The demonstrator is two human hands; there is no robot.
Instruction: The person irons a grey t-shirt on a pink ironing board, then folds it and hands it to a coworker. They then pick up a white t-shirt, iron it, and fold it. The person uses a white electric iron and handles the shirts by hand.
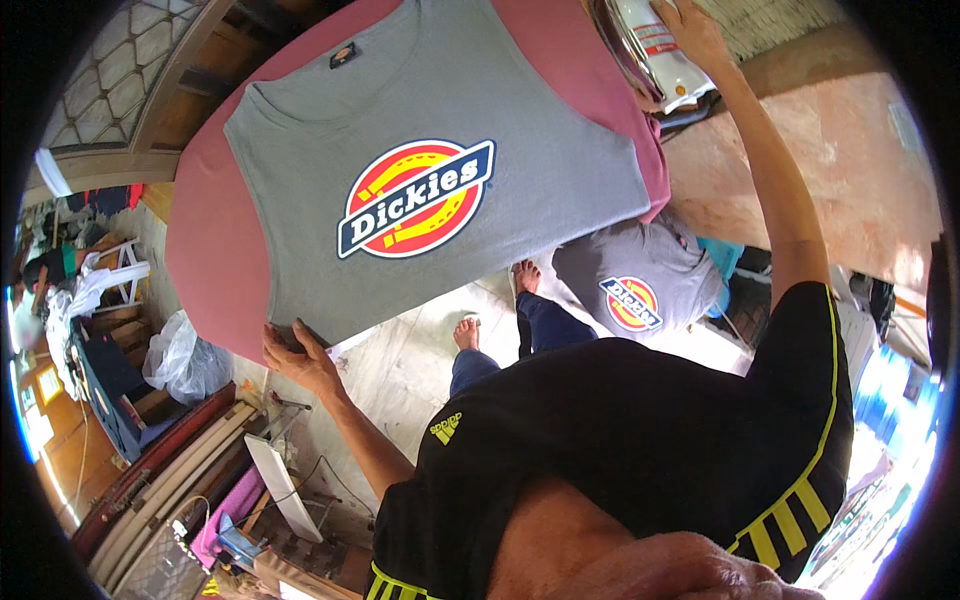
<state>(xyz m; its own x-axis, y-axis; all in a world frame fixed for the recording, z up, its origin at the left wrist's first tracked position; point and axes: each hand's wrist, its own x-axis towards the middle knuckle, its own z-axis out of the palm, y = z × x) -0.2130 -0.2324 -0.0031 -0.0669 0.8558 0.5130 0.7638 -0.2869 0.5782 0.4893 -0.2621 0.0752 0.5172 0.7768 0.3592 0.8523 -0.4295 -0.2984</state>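
Note:
A grey sleeveless shirt with a round red, yellow and navy print lies spread on a board with a dusty pink cover. My left hand rests at the shirt's near left hem corner, fingers apart, touching the cloth and the cover's edge. Stretched out to the far right, my right hand is against a white and chrome iron with red stripes, which stands at the board's far right end. The fingers I can see there are extended and apart; some tips are cut off by the picture's edge.
A second grey garment with a similar print hangs over something blue-green on the right. My bare feet stand on pale tiles. To the left are a clear plastic bag, stacked rolls, and a white panel with loose cords nearby.

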